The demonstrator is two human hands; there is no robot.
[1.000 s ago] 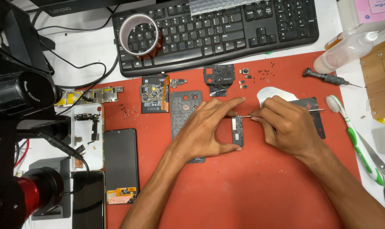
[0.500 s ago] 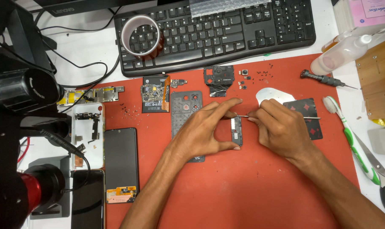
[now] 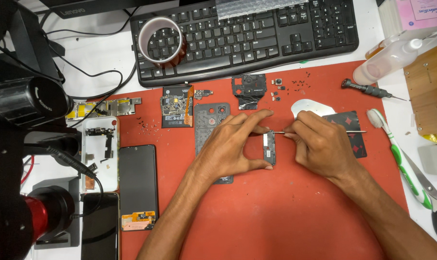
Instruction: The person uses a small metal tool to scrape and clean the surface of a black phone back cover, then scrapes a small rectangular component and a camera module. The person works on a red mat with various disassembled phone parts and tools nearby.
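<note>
Left hand [image 3: 230,149] pinches small dark module [image 3: 269,148] by top & bottom ends; looks light, fragile. Right hand [image 3: 319,147], closed on thin tool [image 3: 295,132], probes its top end.

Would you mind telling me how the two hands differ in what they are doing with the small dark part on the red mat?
The left hand brackets the small dark part between thumb and forefinger; the right hand pinches a thin metal tool. The left hand touches the part directly; the right reaches its top end only through the tool's tip. Both rest on the red mat.
</note>
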